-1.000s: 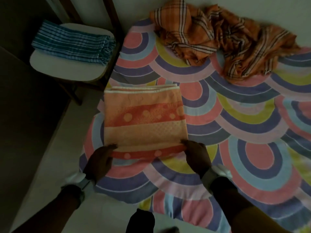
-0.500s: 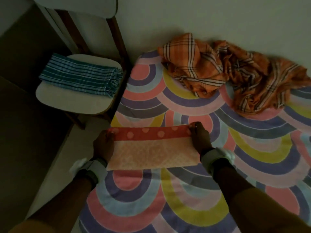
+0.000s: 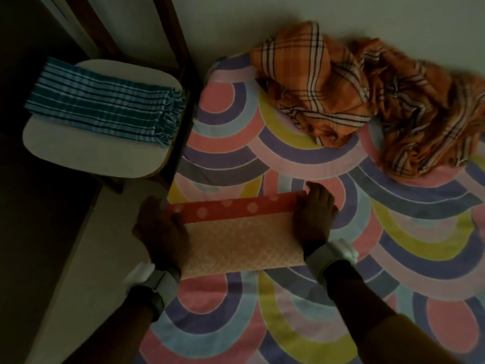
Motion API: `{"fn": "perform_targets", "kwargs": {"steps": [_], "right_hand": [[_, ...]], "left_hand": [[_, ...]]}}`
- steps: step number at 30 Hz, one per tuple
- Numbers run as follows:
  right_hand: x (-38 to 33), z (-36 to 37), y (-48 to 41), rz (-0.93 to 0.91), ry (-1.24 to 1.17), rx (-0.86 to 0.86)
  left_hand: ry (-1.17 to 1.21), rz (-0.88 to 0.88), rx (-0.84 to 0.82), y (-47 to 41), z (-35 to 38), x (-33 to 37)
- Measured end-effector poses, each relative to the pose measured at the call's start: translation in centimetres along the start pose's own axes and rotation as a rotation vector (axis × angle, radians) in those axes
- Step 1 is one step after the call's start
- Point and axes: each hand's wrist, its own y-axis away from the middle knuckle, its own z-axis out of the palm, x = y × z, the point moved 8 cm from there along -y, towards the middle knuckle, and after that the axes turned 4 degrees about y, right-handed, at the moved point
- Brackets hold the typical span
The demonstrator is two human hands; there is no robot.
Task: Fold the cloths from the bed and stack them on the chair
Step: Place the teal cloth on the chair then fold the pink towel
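A peach towel with a red dotted band (image 3: 238,232) lies folded into a narrow rectangle near the bed's left edge. My left hand (image 3: 161,229) grips its left end and my right hand (image 3: 313,219) grips its right end. A crumpled orange plaid cloth (image 3: 367,93) lies unfolded at the far side of the bed by the wall. A folded blue striped cloth (image 3: 102,106) rests on the white seat of the chair (image 3: 86,156) to the left of the bed.
The bed has a sheet (image 3: 341,258) with coloured arches. A pale wall (image 3: 236,22) runs behind bed and chair. The chair's dark wooden back posts (image 3: 181,48) stand between seat and bed. Dim floor (image 3: 39,245) lies to the left.
Both hands carried the towel's near edge up over its far part, halving it into a narrow strip. They now hold its two ends; the view shifted slightly.
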Motion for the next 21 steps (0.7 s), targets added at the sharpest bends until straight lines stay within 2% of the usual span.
{"fn": "perform_targets", "kwargs": {"steps": [2, 4, 5, 7, 9, 10, 13, 16, 17, 19, 21], "right_hand": [[-4.0, -0.5, 3.5, -0.224, -0.062, 0.053], [-7.3, 1.7, 7.7, -0.456, -0.063, -0.065], [-8.0, 3.2, 8.9, -0.504, -0.012, -0.157], [-6.8, 5.1, 7.8, -0.453, 0.078, -0.258], [-3.6, 6.0, 5.8, -0.381, 0.169, -0.256], [-2.0, 5.8, 5.1, -0.344, 0.201, -0.248], [2.8, 6.0, 3.6, -0.097, 0.166, -0.395], [4.1, 3.8, 4.9, 0.022, 0.127, -0.460], [3.9, 2.2, 5.9, 0.023, 0.109, -0.402], [2.5, -2.0, 9.1, -0.015, 0.010, -0.219], [1.9, -4.0, 12.5, -0.004, -0.167, -0.074]], "left_hand": [[0.075, 0.233, -0.084, 1.7, 0.5, 4.4], [0.010, 0.381, -0.283, 5.1, 3.2, 7.7], [-0.063, 0.401, -0.384, 6.2, 4.6, 7.8], [-0.188, 0.405, -0.510, 6.3, 7.1, 6.4], [-0.266, 0.378, -0.468, 5.7, 7.8, 3.5], [-0.286, 0.342, -0.443, 5.4, 7.6, 1.9], [-0.300, 0.162, -0.461, 4.8, 5.8, -1.6], [-0.179, -0.183, -0.475, 5.1, 2.5, -2.7], [-0.116, -0.285, -0.430, 5.8, 1.0, -2.4], [-0.073, -0.321, -0.291, 8.6, -2.1, -0.3], [0.032, -0.468, -0.268, 11.7, -2.7, 0.1]]}}
